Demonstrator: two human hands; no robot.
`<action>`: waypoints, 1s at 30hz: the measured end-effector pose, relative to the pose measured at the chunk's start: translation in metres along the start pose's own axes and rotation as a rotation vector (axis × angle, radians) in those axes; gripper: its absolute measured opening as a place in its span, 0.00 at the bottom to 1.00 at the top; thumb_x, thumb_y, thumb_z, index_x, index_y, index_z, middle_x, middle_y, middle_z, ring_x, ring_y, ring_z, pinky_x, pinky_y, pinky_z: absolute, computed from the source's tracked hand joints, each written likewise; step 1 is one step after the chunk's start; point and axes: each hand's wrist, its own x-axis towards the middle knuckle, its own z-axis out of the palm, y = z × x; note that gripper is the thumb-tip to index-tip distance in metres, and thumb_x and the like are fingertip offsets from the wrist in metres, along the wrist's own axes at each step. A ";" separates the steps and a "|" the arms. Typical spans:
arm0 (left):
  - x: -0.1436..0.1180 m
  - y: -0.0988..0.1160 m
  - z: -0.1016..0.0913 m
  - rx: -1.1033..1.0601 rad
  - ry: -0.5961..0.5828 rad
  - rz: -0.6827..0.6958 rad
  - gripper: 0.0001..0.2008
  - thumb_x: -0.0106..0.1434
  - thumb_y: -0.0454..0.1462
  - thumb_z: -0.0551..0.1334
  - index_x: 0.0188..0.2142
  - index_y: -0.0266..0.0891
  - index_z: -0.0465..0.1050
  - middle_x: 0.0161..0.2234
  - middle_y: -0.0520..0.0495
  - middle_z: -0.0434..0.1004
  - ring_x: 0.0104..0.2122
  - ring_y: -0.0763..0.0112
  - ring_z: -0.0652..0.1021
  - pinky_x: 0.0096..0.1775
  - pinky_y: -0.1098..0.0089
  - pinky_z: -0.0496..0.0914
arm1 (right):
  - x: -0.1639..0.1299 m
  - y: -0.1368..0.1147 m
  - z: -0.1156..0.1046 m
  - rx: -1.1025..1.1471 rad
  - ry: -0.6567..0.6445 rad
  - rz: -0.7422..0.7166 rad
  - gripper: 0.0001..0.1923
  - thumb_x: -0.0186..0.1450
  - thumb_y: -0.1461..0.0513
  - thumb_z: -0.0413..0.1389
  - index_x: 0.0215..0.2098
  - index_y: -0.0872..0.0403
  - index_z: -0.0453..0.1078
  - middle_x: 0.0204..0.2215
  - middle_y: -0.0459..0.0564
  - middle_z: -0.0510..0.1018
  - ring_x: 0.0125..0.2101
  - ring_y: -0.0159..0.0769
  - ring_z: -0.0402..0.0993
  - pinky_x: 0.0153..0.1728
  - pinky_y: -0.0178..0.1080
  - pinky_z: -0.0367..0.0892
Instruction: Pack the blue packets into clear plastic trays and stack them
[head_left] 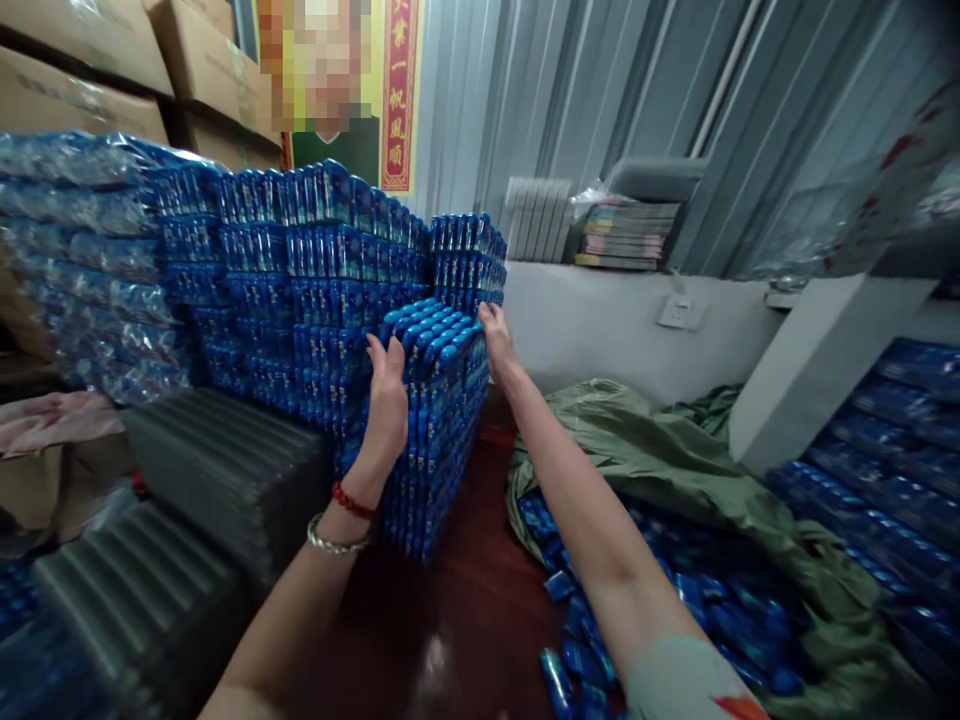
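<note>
- Head view: your left hand (388, 400) lies flat, fingers spread, against the near side of a block of blue packs (439, 420) standing on the dark red counter (465, 610).
- Your right hand (495, 335) presses open on the block's far upper edge; between them the two hands clamp it.
- Done, as judged: the block sits just beside the tall blue stack (315, 290) behind it.
- Left: loose blue packs (577, 640) lie unsorted by the green cloth (675, 460).
- Grey trays (217, 470) sit at left.
</note>
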 end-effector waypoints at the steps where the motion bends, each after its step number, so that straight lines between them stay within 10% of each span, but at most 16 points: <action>1: 0.005 -0.003 -0.004 0.039 0.008 -0.007 0.36 0.66 0.52 0.49 0.66 0.45 0.31 0.67 0.51 0.33 0.65 0.67 0.42 0.63 0.62 0.43 | 0.007 0.005 0.004 -0.004 -0.030 0.006 0.30 0.65 0.52 0.48 0.58 0.62 0.54 0.57 0.58 0.64 0.54 0.34 0.61 0.55 0.44 0.54; 7: -0.072 -0.041 -0.034 0.259 -0.112 -0.004 0.23 0.63 0.47 0.57 0.56 0.44 0.64 0.60 0.47 0.62 0.59 0.62 0.63 0.60 0.62 0.55 | -0.074 0.063 -0.022 -0.042 -0.050 -0.002 0.29 0.66 0.48 0.44 0.56 0.59 0.60 0.56 0.57 0.66 0.51 0.37 0.66 0.50 0.45 0.63; 12: -0.200 -0.114 -0.072 0.376 -0.485 -0.363 0.19 0.64 0.48 0.54 0.45 0.40 0.75 0.45 0.43 0.77 0.45 0.63 0.76 0.50 0.66 0.69 | -0.223 0.122 -0.077 -0.134 -0.049 0.098 0.15 0.63 0.51 0.50 0.40 0.47 0.73 0.38 0.50 0.79 0.37 0.43 0.77 0.37 0.46 0.73; 18: -0.339 -0.166 -0.152 0.585 -0.496 -0.802 0.23 0.56 0.55 0.58 0.39 0.41 0.79 0.41 0.44 0.80 0.43 0.58 0.78 0.48 0.63 0.71 | -0.413 0.158 -0.174 -0.660 -0.098 0.014 0.10 0.61 0.57 0.53 0.38 0.35 0.74 0.31 0.47 0.80 0.30 0.42 0.77 0.29 0.44 0.75; 23: -0.327 -0.166 -0.159 0.624 -0.589 -0.787 0.23 0.58 0.53 0.57 0.40 0.40 0.78 0.41 0.44 0.80 0.43 0.58 0.78 0.47 0.62 0.72 | -0.433 0.110 -0.258 -1.205 0.276 -0.111 0.15 0.65 0.60 0.48 0.47 0.42 0.70 0.41 0.51 0.77 0.42 0.43 0.73 0.43 0.51 0.70; 27: -0.282 -0.178 -0.116 0.632 -0.784 -0.475 0.18 0.61 0.48 0.55 0.40 0.40 0.77 0.41 0.43 0.80 0.41 0.60 0.79 0.46 0.62 0.73 | -0.397 0.062 -0.318 -1.656 0.653 -0.170 0.19 0.65 0.61 0.48 0.53 0.55 0.66 0.47 0.60 0.73 0.52 0.48 0.65 0.51 0.55 0.61; 30: -0.261 -0.183 -0.081 0.572 -0.851 -0.220 0.17 0.62 0.46 0.54 0.39 0.40 0.77 0.40 0.42 0.80 0.40 0.61 0.79 0.44 0.64 0.74 | -0.392 0.050 -0.350 -1.895 0.576 0.051 0.23 0.66 0.59 0.47 0.58 0.58 0.61 0.56 0.64 0.65 0.59 0.54 0.54 0.53 0.62 0.53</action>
